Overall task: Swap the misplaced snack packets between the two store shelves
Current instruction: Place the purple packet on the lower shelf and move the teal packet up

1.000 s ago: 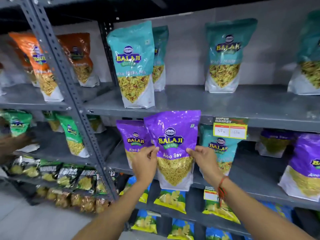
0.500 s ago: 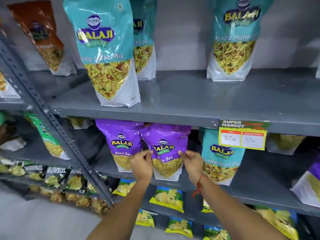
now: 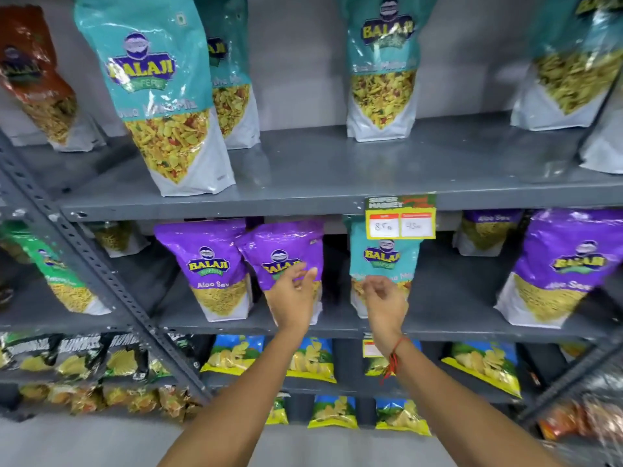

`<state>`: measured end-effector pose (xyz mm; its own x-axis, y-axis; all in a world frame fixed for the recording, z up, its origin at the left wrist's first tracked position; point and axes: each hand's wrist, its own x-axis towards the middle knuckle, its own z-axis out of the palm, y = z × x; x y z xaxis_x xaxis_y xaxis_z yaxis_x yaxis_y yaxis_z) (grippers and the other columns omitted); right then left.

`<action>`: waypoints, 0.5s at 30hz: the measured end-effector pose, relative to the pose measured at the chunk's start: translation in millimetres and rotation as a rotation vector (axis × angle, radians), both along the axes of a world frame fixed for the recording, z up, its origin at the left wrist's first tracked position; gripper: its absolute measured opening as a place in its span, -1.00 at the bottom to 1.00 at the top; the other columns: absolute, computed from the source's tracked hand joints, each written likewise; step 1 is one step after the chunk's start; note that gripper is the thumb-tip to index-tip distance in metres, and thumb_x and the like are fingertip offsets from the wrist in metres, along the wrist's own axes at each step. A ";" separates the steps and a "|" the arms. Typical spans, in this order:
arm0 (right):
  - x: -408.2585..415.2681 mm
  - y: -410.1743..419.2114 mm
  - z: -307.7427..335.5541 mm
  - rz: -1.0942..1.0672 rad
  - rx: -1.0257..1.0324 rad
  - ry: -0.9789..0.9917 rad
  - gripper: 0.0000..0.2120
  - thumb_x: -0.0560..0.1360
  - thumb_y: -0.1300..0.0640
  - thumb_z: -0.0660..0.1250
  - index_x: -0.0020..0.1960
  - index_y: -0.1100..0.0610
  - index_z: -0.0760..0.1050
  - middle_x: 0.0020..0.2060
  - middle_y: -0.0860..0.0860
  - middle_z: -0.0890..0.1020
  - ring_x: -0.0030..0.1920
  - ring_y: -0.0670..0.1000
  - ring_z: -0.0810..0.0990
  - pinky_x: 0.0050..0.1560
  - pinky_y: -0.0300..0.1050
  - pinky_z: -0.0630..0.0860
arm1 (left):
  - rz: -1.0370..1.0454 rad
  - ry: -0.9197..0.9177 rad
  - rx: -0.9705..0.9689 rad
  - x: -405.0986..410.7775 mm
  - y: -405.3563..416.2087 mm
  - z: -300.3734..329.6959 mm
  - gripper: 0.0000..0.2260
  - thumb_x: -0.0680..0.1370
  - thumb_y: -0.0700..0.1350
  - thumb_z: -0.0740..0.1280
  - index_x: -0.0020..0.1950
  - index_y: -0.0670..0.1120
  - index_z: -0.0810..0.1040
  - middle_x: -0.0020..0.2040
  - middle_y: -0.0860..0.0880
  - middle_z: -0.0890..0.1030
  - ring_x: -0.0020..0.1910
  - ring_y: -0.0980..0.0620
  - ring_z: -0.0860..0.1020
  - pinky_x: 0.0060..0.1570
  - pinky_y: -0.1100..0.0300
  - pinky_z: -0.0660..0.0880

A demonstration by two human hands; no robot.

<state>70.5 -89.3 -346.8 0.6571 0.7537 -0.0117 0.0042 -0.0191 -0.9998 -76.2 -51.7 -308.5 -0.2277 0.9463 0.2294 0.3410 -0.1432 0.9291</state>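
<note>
A purple Aloo Sev packet (image 3: 286,251) stands on the middle shelf (image 3: 438,326), leaning against a second purple packet (image 3: 210,264) to its left. My left hand (image 3: 291,298) hovers in front of it, fingers apart, holding nothing. My right hand (image 3: 384,303) is in front of a teal Khatta Mitha Mix packet (image 3: 384,257) that stands on the same shelf among the purple ones; its fingers are loosely curled and not gripping. On the upper shelf (image 3: 337,197) stand several teal packets, the nearest (image 3: 158,96) at the left.
A yellow price tag (image 3: 400,217) hangs from the upper shelf's edge above the teal packet. More purple packets (image 3: 559,267) stand to the right. A slanted steel upright (image 3: 84,261) divides this rack from the left one. Blue chip bags (image 3: 310,358) fill the lower shelves.
I set the purple packet down on the middle shelf and both hands let go of it. My right hand moved right, in front of the teal packet. The camera moved closer.
</note>
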 end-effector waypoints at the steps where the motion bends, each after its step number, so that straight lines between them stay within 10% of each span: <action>1: 13.8 -5.7 3.4 -0.088 0.002 0.009 -0.92 0.48 0.13 0.42 -0.05 0.11 0.63 -0.19 0.06 0.70 -0.14 0.05 0.68 -0.02 -0.06 0.61 | -0.058 0.039 0.004 14.2 -1.1 0.0 -0.77 0.48 0.05 0.40 0.06 -0.03 0.64 -0.09 -0.05 0.72 -0.14 0.03 0.65 -0.03 0.05 0.60; 6: 89.5 5.6 1.4 -0.169 -0.139 0.032 -0.54 0.50 0.12 0.41 0.35 0.17 0.43 0.15 0.16 0.63 0.14 0.14 0.61 0.08 -0.05 0.49 | -0.268 0.230 -0.144 72.3 24.5 -16.6 -0.58 0.57 0.03 0.28 0.36 -0.15 0.46 0.28 -0.18 0.59 0.24 -0.12 0.56 0.21 0.03 0.48; 9: 116.5 20.6 -6.0 0.086 -0.200 0.100 -0.66 0.53 0.07 0.39 0.28 0.13 0.52 0.12 0.02 0.61 0.08 0.13 0.61 0.05 -0.03 0.47 | -0.268 0.309 -0.255 89.2 48.0 -32.9 -0.50 0.59 0.13 0.16 0.39 -0.18 0.39 0.36 -0.22 0.50 0.31 -0.22 0.48 0.25 -0.07 0.45; 12: 128.8 31.0 -15.9 0.220 -0.148 -0.028 -0.91 0.51 0.04 0.41 -0.08 -0.06 0.70 -0.02 0.11 0.75 -0.08 0.13 0.69 -0.01 0.13 0.61 | -0.264 0.276 -0.160 93.8 61.4 -46.2 -0.51 0.56 0.22 0.13 0.11 -0.18 0.52 0.05 -0.24 0.65 0.02 -0.25 0.61 -0.08 -0.10 0.56; 15: 133.3 32.0 -13.7 0.149 -0.085 -0.093 -0.92 0.47 0.13 0.47 -0.20 0.03 0.70 -0.20 0.05 0.73 -0.24 -0.16 0.67 -0.15 -0.17 0.61 | -0.227 0.265 -0.035 93.1 60.6 -50.1 -0.60 0.56 0.16 0.19 -0.18 -0.17 0.52 -0.26 -0.21 0.64 -0.27 -0.20 0.59 -0.42 0.04 0.41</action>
